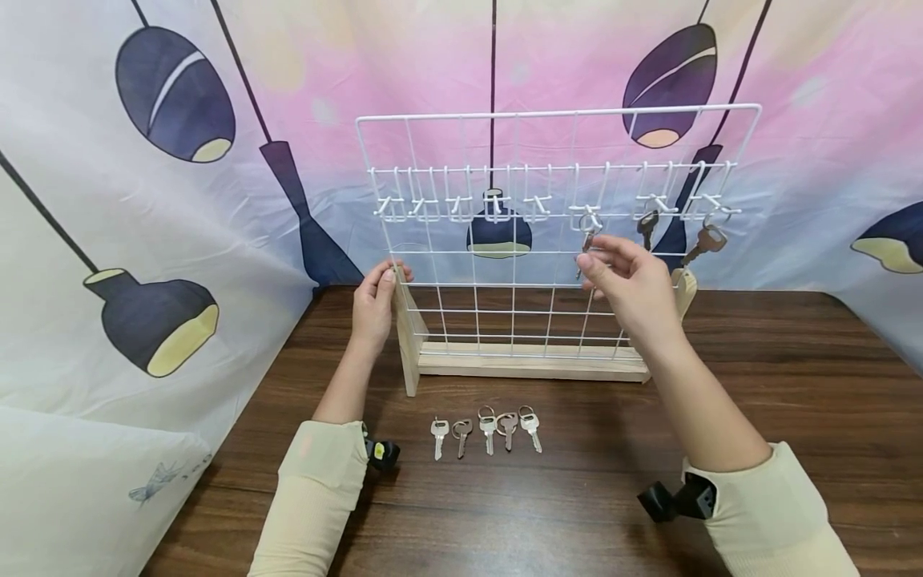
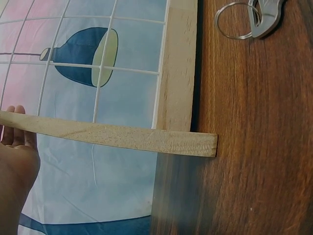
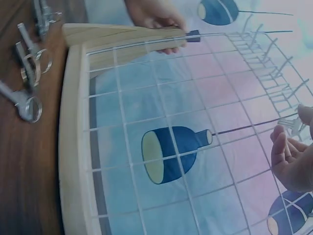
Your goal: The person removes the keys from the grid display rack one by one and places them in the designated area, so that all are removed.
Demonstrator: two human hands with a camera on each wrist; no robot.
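Note:
A white wire grid rack (image 1: 513, 284) stands on a wooden base (image 1: 534, 367), with a row of white hooks along its upper part. My right hand (image 1: 634, 288) pinches a key (image 1: 587, 240) whose ring is at the third hook from the right. Two more keys (image 1: 647, 228) (image 1: 710, 240) hang at the hooks to its right. At the rack's left side my left hand (image 1: 375, 304) grips the top of the wooden upright (image 1: 405, 336); the left wrist view shows its fingers (image 2: 18, 132) behind the wood.
Several keys with rings (image 1: 488, 433) lie in a row on the brown table (image 1: 461, 521) in front of the base. A printed cloth (image 1: 303, 72) with lamp drawings hangs behind the rack and along the left side.

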